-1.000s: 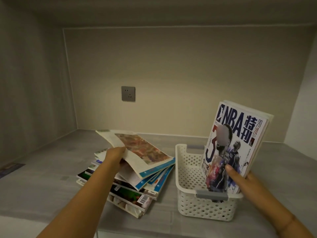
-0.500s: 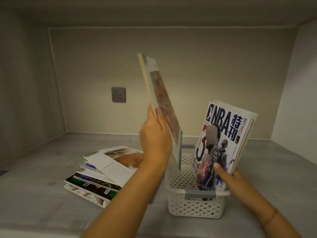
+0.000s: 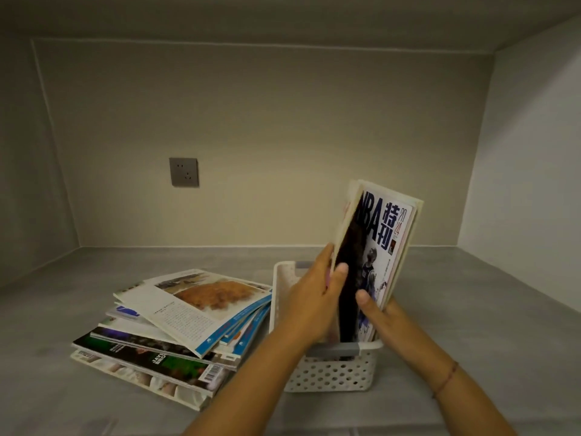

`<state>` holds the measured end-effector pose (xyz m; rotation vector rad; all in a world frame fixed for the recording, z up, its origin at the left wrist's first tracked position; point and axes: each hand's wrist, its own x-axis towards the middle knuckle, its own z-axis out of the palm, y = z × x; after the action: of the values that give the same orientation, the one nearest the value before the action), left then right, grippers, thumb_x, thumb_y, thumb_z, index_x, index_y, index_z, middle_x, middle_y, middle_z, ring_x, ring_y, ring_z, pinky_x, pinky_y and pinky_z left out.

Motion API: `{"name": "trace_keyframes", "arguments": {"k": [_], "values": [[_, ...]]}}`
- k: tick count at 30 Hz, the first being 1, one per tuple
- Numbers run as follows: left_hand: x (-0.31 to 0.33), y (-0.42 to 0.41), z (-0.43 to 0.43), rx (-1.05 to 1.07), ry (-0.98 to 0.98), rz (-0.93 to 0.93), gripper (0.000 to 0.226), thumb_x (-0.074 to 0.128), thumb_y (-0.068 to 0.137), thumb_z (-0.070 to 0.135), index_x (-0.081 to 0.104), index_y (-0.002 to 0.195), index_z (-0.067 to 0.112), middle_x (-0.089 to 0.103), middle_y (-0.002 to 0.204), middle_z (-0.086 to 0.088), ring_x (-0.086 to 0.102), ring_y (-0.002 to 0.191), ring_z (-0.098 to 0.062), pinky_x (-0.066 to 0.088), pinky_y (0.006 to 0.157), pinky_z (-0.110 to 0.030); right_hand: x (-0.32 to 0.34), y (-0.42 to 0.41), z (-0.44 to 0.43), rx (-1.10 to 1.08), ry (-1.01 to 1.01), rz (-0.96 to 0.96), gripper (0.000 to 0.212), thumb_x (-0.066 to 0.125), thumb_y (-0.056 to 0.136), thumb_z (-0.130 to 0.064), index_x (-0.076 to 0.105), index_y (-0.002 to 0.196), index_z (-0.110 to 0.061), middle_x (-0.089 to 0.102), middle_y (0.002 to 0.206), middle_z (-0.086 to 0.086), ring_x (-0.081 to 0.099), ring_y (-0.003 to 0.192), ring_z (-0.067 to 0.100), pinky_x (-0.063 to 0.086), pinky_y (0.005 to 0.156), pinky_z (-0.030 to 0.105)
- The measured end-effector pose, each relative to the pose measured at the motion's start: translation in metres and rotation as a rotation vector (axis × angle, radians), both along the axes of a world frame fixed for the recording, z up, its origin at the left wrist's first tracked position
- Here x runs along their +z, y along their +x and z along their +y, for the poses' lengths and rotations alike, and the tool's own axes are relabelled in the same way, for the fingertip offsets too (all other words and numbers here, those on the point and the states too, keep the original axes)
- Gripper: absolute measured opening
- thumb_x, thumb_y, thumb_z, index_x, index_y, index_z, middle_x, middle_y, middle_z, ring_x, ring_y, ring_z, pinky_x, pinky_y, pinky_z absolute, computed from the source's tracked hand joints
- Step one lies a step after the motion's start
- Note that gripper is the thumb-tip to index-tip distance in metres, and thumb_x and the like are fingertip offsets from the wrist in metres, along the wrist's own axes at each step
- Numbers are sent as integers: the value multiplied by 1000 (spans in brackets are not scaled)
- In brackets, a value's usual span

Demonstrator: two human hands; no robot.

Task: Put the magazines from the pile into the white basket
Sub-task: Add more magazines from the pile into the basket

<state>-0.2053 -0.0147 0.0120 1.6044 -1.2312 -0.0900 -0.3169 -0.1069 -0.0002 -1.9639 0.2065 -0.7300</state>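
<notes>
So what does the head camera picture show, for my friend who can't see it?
Two hands stand magazines upright in a white basket: the left hand slides one in beside the NBA magazine, which the right hand steadies. A messy pile of magazines lies left of the basket on a grey surface, and a wall socket sits behind.

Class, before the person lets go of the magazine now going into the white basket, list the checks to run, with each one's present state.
1. Left hand grips the incoming magazine: ok.
2. Right hand props the NBA magazine upright: ok.
3. Incoming magazine's bottom edge seated on the basket floor: cannot tell, hidden.
4. White basket flat on the shelf: ok.
5. Room left in the basket: ok.
6. Pile tidy: not ok, fanned out.
</notes>
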Motion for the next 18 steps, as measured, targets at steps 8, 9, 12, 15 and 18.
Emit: {"name": "trace_keyframes", "arguments": {"k": [8, 9, 12, 15, 18], "values": [[5, 1, 19, -315, 260, 260, 51, 24, 97, 54, 32, 145, 39, 35, 147, 16, 44, 122, -1, 42, 80, -3, -2, 3, -3, 21, 17, 15, 95, 67, 62, -60, 20, 141, -35, 40, 138, -18, 42, 125, -1, 45, 93, 18], [6, 1, 22, -316, 292, 256, 51, 23, 97, 54, 34, 144, 38, 39, 143, 18, 47, 117, 3, 41, 75, 0, -4, 4, -4, 3, 16, 20, 90, 66, 66, -56, 22, 141, -35, 41, 139, -16, 42, 126, 1, 46, 95, 20], [9, 4, 31, -312, 323, 204, 53, 23, 96, 55, 44, 139, 33, 51, 133, 17, 52, 112, 4, 40, 86, -7, -8, 6, -4, -75, 57, 17, 74, 62, 75, -48, 28, 139, -31, 45, 135, -11, 44, 125, 11, 45, 97, 24], [6, 33, 42, -70, 139, 194, 42, 35, 97, 47, 60, 124, 27, 63, 124, 9, 57, 114, -6, 42, 97, -24, -9, 4, -4, -99, 113, 55, 80, 67, 70, -48, 29, 138, -30, 49, 127, -13, 49, 118, 11, 46, 92, 24], [-11, 92, 64, 403, -45, 249, 32, 45, 97, 37, 61, 119, 20, 63, 120, 0, 58, 108, -17, 45, 97, -35, -9, 4, -3, -129, 149, 70, 62, 55, 86, -17, 25, 140, -26, 45, 126, -7, 46, 115, 15, 42, 95, 32]]}}
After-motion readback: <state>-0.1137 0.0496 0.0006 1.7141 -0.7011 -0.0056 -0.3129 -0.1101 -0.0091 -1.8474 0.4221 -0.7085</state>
